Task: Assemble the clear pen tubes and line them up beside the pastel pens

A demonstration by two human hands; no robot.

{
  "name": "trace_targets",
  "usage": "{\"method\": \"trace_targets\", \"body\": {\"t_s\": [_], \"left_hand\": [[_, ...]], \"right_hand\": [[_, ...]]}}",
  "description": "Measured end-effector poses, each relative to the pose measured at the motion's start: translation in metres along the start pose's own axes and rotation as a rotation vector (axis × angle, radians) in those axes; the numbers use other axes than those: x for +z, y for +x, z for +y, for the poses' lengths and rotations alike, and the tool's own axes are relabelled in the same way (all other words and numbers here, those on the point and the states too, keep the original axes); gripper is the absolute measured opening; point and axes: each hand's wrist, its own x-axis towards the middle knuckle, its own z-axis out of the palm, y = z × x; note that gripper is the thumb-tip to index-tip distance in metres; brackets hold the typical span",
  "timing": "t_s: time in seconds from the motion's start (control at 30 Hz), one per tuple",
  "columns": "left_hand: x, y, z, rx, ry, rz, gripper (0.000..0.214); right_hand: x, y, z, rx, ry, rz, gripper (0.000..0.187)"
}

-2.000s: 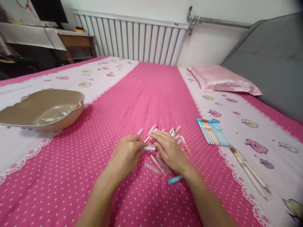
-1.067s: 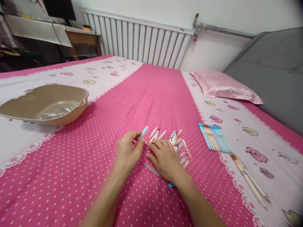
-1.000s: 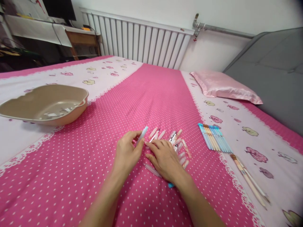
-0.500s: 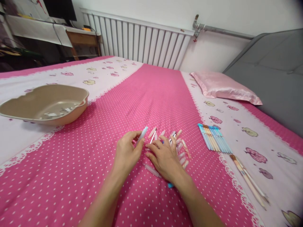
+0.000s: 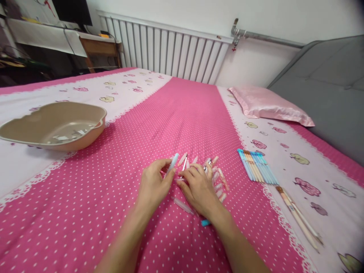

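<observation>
The left hand (image 5: pixel 155 185) is closed in a pinch: thumb and forefinger grip the lower end of a pale blue pen (image 5: pixel 172 163), which sticks up and away past the fingertips, slanting toward the right hand, while the other fingers curl loosely under the palm. The right hand (image 5: pixel 199 188) lies palm down just beside it, the two thumbs almost meeting. Its fingers are bent and spread over the near edge of a heap of pen parts (image 5: pixel 214 171), touching the pieces; whether they grip one cannot be told.

The heap fans out beyond and to the outer side of the right fingertips on the pink dotted bedspread (image 5: pixel 182 113). A clear tube (image 5: pixel 182 205) lies flat under the gap between the hands, close to the right thumb's base. A blue cap (image 5: pixel 205 222) peeps out beside the right wrist.

Further out on the right hand's side lies a tidy row of pens (image 5: pixel 257 167), blue and orange, well apart from the hand, and nearer the person a pair of long pens (image 5: pixel 298 213). Far off on the left hand's side sits a beige basin (image 5: pixel 85 141)
</observation>
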Motion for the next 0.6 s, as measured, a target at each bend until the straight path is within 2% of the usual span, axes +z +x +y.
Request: {"method": "trace_targets", "body": {"t_s": [0.2,0.3,0.4,0.43,0.5,0.6], "left_hand": [[0.019,-0.006,-0.002,0.053,0.190,-0.101,0.031],[0.025,-0.008,0.001,0.096,0.180,-0.047,0.037],[0.019,-0.011,0.012,0.122,0.034,0.050,0.034],[0.016,-0.012,0.016,0.104,-0.045,0.063,0.039],[0.010,-0.017,0.024,0.048,-0.217,0.046,0.059],[0.004,-0.023,0.030,-0.009,-0.356,-0.024,0.083]], "right_hand": [[-0.018,0.005,0.008,0.124,0.114,0.231,0.023],[-0.029,0.005,0.009,0.230,0.230,0.377,0.026],[-0.039,0.001,0.003,0.307,0.401,0.496,0.034],[-0.041,-0.001,0.000,0.316,0.456,0.529,0.039],[-0.044,-0.004,-0.004,0.307,0.549,0.569,0.050],[-0.045,-0.009,-0.008,0.260,0.630,0.548,0.068]]}}
